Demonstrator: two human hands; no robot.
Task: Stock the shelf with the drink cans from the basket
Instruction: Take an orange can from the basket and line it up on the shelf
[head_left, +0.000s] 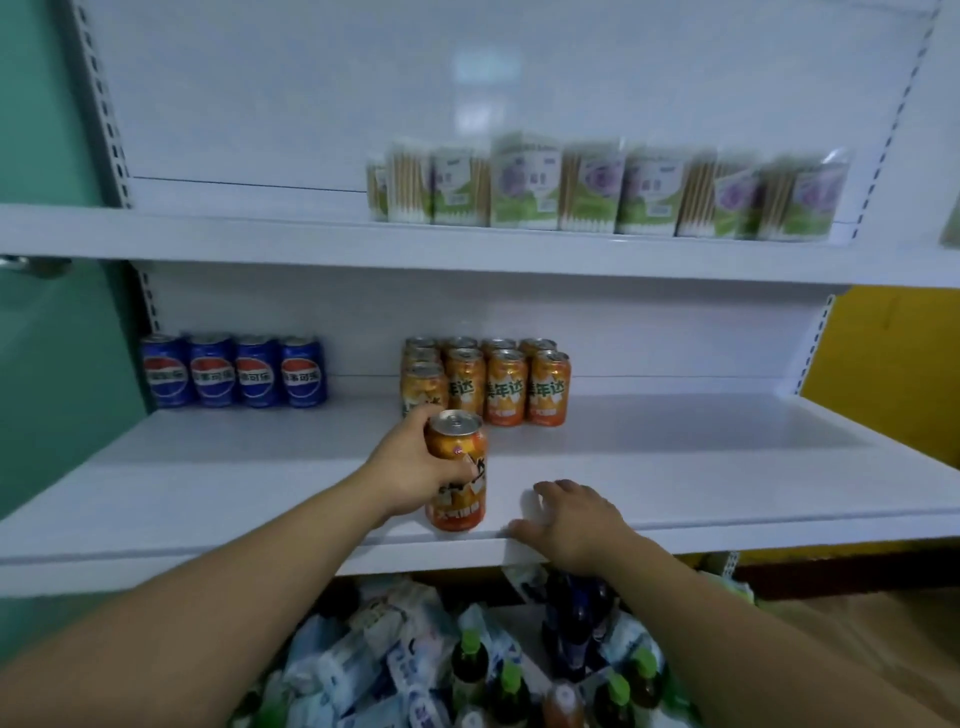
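So the left hand has got hold of one orange can. It comes in from the can's left side with the fingers curled round the upper half of the body, so the silver lid and the bottom part of the label stick out above and below the grip. The can is upright, down at the front of the middle shelf, pretty close to the front lip. I honestly can't tell if the base is fully sitting on the shelf or a hair above it.

The right hand isn't holding anything. It lies on the shelf's front edge just to the right of the can, palm down, fingers loosely spread, not touching the can.

Behind the held can, toward the back of the same shelf, there's a block of matching orange cans, several rows deep. The nearest one on its left corner is just behind the left hand's knuckles. Off to the left along the back wall is a row of four blue cans, well apart from the orange ones.

The upper shelf has a line of green-and-white packs, all blurry. Under the middle shelf you can see green-capped bottles and white-and-blue packets piled together.
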